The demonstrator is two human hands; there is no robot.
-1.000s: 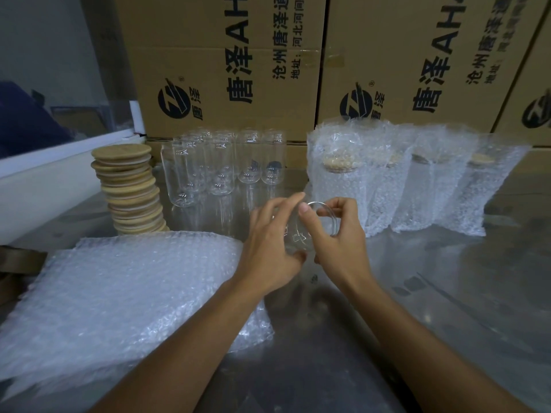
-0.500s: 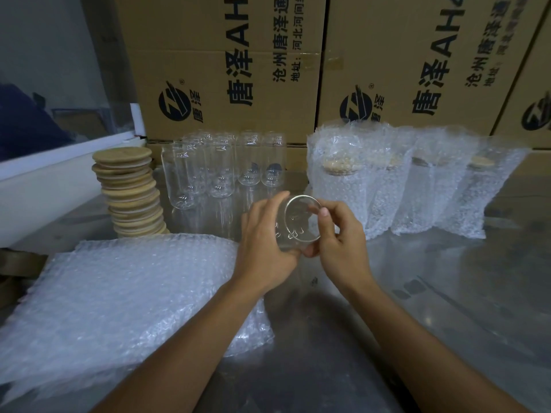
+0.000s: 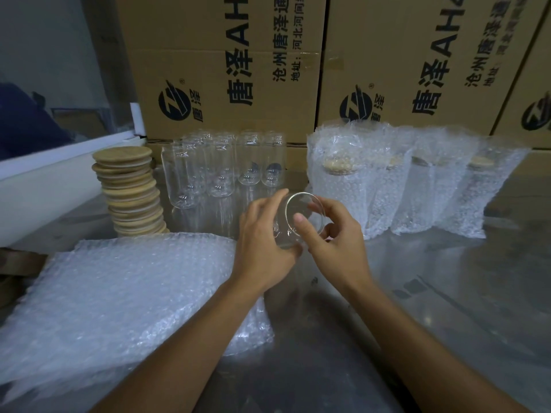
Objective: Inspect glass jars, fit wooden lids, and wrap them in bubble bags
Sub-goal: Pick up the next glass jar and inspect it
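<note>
From my head camera, I hold a bare glass jar [image 3: 299,223] just above the middle of the frame, tipped so its open mouth faces me. My left hand [image 3: 262,242] wraps its body with curled fingers, and my right hand [image 3: 334,236] pinches the rim, thumb across the mouth. It has no lid yet, so I judge this one is at the inspection step.

At 1 o'clock stand the wrapped jars [image 3: 402,186], a row already lidded and bagged. At 11 o'clock wait the unwrapped jars [image 3: 220,168], a cluster without lids, so a good share of the work is left. At 10 o'clock the stack of wooden lids [image 3: 131,192] leans a little. At 8 o'clock lies the pile of bubble bags [image 3: 125,296], under my left forearm.

The table [image 3: 447,293] is dull, reflective metal, scuffed. Behind it rise cardboard boxes [image 3: 232,61] with printed lettering; at 9 o'clock runs a white ledge [image 3: 44,180].
</note>
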